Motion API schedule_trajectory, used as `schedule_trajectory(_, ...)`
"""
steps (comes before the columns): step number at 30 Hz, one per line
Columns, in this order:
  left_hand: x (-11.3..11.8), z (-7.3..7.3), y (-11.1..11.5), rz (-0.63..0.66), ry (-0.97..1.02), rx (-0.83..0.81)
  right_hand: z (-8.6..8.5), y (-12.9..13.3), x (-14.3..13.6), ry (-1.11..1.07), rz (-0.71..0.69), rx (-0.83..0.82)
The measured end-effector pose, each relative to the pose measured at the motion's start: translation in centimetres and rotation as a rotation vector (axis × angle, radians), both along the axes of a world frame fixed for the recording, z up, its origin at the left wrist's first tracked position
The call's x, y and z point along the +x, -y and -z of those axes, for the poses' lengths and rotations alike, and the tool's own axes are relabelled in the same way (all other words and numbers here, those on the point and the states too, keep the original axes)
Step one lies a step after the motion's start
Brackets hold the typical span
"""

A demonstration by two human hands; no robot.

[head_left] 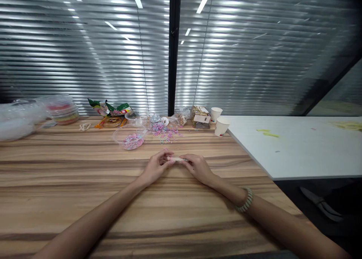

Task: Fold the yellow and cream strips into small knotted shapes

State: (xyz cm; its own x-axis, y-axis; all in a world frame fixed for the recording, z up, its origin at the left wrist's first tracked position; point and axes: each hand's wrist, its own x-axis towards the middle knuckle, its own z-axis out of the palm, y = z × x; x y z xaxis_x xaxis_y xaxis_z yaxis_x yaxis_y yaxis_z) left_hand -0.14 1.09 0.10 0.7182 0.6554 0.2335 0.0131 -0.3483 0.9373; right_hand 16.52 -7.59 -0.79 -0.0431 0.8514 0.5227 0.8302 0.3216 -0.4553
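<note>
My left hand [156, 166] and my right hand [197, 166] rest on the wooden table [85, 183], fingertips meeting. Between them they pinch a small pale strip-like object [175, 159]; what it is cannot be made out. A beaded bracelet [246, 199] sits on my right wrist. Just beyond the hands lies a scatter of pastel paper clips [166, 132], and a clear plastic bowl [130, 137] holds more of them.
Two white paper cups [221, 126] stand at the back right beside snack packets [200, 117]. A green snack bag [111, 109] and lidded plastic containers [62, 109] lie at the back left. A white table [296, 146] adjoins on the right. Window blinds run behind.
</note>
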Motion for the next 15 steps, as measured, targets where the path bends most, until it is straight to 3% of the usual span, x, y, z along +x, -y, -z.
schedule_trajectory(5,-0.1,-0.4,-0.3,-0.074,-0.078,-0.004,-0.2,-0.1,0.0,-0.087,0.001,0.034)
schedule_trajectory(11,-0.5,-1.1,-0.9,0.038,-0.117,0.024,-0.2,-0.5,0.1,-0.128,-0.019,0.0)
schedule_trajectory(15,-1.6,-1.4,-1.2,-0.05,-0.182,0.101,-0.2,-0.7,0.1,-0.2,-0.006,-0.01)
